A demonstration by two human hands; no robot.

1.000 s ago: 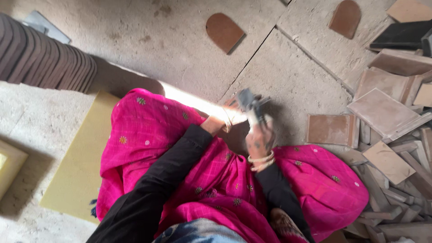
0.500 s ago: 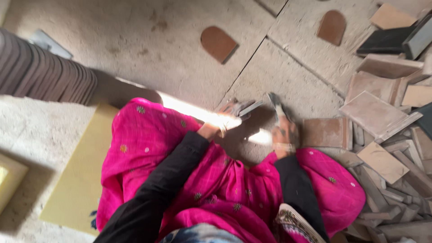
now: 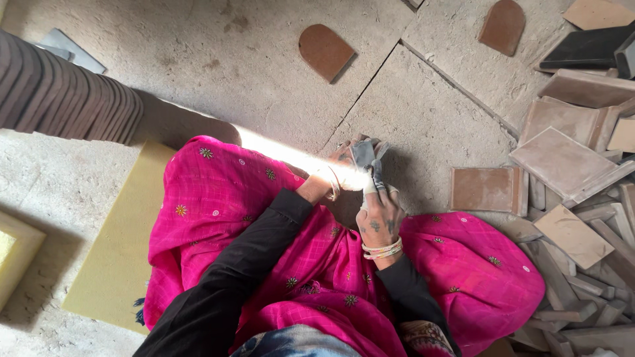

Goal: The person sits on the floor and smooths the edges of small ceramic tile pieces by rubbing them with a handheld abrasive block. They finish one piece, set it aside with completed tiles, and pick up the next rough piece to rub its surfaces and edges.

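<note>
Head view: our left hand [image 3: 344, 162] and right hand [image 3: 378, 215] meet above the pink-draped lap, both grips grasping a small flat grey piece [image 3: 364, 155]. Just right lies a square brown clay tile [image 3: 483, 190] on the concrete floor [image 3: 231, 79]; two arched brown tiles [image 3: 325, 51] lie beyond.

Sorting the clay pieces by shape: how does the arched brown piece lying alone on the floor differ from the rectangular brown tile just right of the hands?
The arched piece has one rounded end; the rectangular tile has square corners. The arched piece lies alone and askew on bare concrete; the tile sits straight, at the edge of the heap of tiles. Both are flat, reddish brown and dusty.
</note>
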